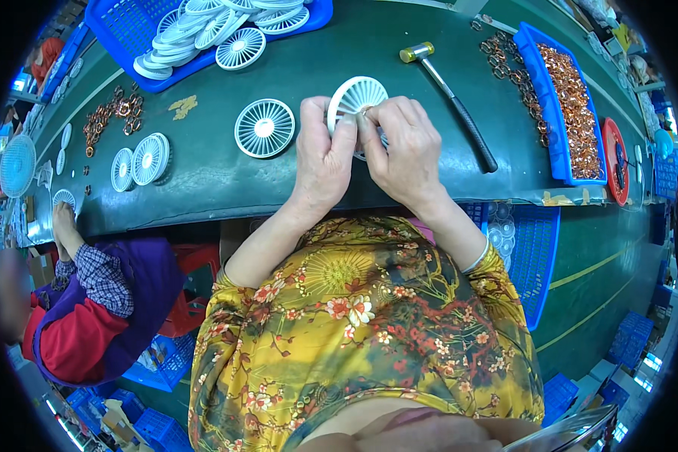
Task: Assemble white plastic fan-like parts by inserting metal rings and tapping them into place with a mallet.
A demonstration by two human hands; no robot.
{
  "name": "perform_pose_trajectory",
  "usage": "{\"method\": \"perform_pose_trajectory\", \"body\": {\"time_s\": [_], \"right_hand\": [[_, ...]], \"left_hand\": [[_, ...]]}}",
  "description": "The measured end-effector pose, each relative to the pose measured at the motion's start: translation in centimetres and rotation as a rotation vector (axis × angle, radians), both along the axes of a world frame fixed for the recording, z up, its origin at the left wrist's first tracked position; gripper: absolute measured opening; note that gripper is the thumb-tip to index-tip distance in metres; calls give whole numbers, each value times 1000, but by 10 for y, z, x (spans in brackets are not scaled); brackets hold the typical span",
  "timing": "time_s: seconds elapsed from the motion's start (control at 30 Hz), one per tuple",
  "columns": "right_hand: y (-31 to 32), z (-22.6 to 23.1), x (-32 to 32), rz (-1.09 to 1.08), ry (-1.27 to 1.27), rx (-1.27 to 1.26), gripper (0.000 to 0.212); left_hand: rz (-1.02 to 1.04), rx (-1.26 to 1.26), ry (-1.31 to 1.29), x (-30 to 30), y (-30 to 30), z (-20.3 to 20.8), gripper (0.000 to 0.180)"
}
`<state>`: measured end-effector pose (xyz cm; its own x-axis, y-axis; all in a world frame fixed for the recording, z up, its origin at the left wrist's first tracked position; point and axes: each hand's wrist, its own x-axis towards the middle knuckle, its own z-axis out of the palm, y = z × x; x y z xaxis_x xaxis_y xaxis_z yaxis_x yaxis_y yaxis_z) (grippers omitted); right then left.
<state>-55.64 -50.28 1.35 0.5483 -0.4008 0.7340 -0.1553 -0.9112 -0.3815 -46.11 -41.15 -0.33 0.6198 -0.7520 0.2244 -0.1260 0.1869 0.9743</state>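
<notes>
Above the green table I hold up a white round slotted grille, tilted, between my two hands. My left hand is closed on its left edge, thumb across the front. My right hand is also closed, its fingertips pinched at the middle of the grille. A small brownish bit shows at those fingertips, too small to name. Part of the grille's lower side is hidden by my fingers. Flat on the table, just left of my left hand, lies another white grille. A hammer with a yellow head and black grip lies to the right.
A blue basket heaped with grilles stands far left. At right, a blue tray holds many copper-coloured rings; loose rings lie beside it. A red round tray sits beyond. At left, a co-worker's hand touches a grille near more grilles.
</notes>
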Motion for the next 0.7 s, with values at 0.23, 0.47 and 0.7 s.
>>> {"method": "perform_pose_trajectory", "body": {"time_s": [0.23,0.47,0.7], "right_hand": [[9,-11,7,-212,-94,41,21],[-15,2,-14,168,23,-45,16],[-52,-2,-35,335,19,406,26]], "left_hand": [[9,-216,264,-12,-4,-5,18],[-201,-195,585,1,7,2,36],[-15,-63,45,20,25,5,36]]}}
